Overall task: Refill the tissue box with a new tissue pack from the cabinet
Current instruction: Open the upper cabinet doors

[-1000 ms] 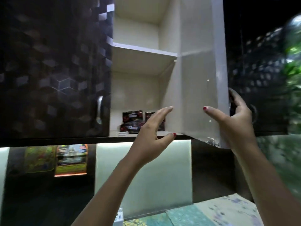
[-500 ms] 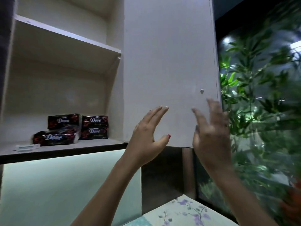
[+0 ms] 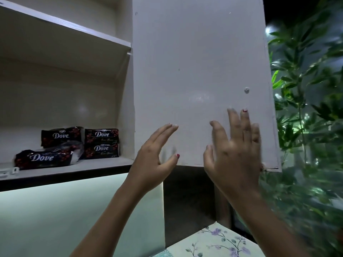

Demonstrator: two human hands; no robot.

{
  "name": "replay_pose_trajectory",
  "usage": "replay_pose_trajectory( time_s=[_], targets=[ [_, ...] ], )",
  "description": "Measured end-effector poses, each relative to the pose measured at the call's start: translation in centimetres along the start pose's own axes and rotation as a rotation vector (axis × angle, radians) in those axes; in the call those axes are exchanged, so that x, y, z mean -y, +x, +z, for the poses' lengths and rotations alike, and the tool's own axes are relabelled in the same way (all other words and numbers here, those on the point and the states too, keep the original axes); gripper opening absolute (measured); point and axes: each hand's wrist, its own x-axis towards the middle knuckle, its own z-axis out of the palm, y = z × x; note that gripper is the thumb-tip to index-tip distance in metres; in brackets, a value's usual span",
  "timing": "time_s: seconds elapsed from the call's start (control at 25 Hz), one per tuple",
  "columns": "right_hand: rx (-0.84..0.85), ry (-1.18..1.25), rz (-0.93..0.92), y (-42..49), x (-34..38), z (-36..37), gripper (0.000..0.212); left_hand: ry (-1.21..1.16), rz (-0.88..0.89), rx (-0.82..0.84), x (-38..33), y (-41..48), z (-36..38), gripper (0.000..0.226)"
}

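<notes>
Right hand (image 3: 235, 154) higher on door (image 3: 194, 71)

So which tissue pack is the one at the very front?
Look in the open cabinet, on its bottom shelf. Four dark "Dove" packs sit there. The front pack lies lowest and farthest left, alone beside a crumpled clear wrapper, not stacked.

bare forearms, hands (image 3: 154, 164), red-painted nails
</notes>
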Motion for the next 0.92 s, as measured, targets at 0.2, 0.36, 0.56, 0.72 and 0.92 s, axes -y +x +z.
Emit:
replay_pose_trajectory(
  time_s=[0.2, 0.36, 0.56, 0.72, 0.92],
  targets=[
    [-0.028, 0.418, -0.001, -0.2, 7.7, 0.5, 0.037, 0.102, 0.017, -0.239, 3.1, -2.0, -7.3, 0.048],
    [0.166, 1.012, 0.165, 0.3, 17.2, 0.3, 0.028, 0.250, -0.029, -0.389, 5.7, -4.8, -16.9, 0.044],
    [0.624, 1.392, 0.252, 1.2, 32.1, 1.5, 0.039, 0.507, -0.152, -0.464, 9.1, -9.3, -28.4, 0.050],
    [0.941, 1.641, 0.298, 1.2, 42.0, 2.9, 0.052, 0.550, -0.220, -0.352, 11.1, -13.0, -34.6, 0.056],
    [0.915, 1.778, 0.541, 0.4, 45.5, 2.8, 0.016, 0.551, -0.249, -0.231, 10.8, -15.4, -38.1, 0.059]
  ],
)
